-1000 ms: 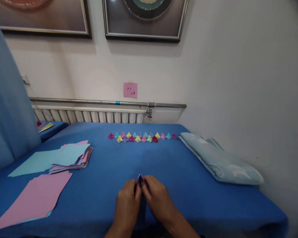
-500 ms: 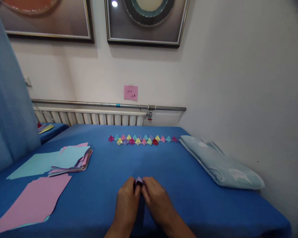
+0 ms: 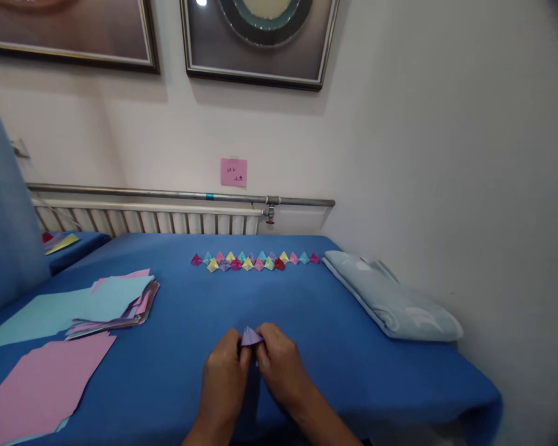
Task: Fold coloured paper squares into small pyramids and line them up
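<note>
A small folded lilac paper piece is pinched between both hands above the blue cloth, its pointed top facing up. My left hand grips its left side, fingers closed. On its right side my right hand holds it the same way. The fingertips partly cover the lower part of the paper. Farther back on the blue-covered table, small folded paper pieces in several colours lie in two rows.
Pink sheets lie at the near left, with a stack of coloured paper behind them. A folded light-blue blanket rests at the right by the wall. A radiator stands behind the table.
The view has shifted slightly to the right. The lilac paper now shows more of its face between the fingers, as a pointed shape; both hands still hold it.
</note>
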Demonstrator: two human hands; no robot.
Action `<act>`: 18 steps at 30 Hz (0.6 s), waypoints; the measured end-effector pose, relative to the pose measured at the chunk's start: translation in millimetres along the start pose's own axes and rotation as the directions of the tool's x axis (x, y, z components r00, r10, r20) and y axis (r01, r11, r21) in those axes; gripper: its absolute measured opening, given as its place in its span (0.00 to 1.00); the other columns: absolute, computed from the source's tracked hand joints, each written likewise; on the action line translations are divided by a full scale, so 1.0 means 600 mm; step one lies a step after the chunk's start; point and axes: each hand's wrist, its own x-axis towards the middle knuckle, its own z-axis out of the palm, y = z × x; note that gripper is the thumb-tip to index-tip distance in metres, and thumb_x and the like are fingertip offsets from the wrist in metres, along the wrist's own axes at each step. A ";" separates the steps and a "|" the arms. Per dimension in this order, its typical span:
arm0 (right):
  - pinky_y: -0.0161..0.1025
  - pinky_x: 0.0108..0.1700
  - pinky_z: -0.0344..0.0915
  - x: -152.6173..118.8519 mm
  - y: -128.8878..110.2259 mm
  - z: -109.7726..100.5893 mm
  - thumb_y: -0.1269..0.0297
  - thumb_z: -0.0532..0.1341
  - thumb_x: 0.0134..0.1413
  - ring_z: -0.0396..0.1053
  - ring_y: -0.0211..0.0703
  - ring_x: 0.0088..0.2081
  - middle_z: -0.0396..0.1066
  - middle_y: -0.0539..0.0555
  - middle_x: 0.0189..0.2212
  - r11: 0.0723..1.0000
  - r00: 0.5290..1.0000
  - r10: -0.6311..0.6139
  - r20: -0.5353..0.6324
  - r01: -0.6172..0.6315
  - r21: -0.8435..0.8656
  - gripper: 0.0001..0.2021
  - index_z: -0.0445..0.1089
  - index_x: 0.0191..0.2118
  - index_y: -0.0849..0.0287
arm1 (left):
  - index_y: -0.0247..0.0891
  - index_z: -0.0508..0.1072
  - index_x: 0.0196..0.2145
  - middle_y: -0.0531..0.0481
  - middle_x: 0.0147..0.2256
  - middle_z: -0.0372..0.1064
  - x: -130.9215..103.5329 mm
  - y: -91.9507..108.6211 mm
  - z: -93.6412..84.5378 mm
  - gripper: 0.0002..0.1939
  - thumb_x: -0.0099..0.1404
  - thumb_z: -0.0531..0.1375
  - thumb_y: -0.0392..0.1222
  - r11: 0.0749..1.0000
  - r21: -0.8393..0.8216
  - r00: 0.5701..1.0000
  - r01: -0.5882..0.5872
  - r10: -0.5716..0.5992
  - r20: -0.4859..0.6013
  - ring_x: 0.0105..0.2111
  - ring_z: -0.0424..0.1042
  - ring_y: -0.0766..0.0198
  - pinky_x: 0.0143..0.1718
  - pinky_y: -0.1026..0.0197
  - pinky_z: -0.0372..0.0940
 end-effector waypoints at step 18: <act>0.32 0.29 0.61 0.003 -0.013 -0.011 0.73 0.50 0.57 0.67 0.37 0.27 0.69 0.49 0.25 0.949 0.989 0.148 -0.004 -0.141 0.283 0.09 0.65 0.32 0.57 | 0.42 0.73 0.40 0.50 0.39 0.76 -0.006 0.006 -0.016 0.13 0.61 0.52 0.45 0.898 -0.429 0.995 0.095 -0.077 0.059 0.37 0.76 0.61 0.40 0.60 0.68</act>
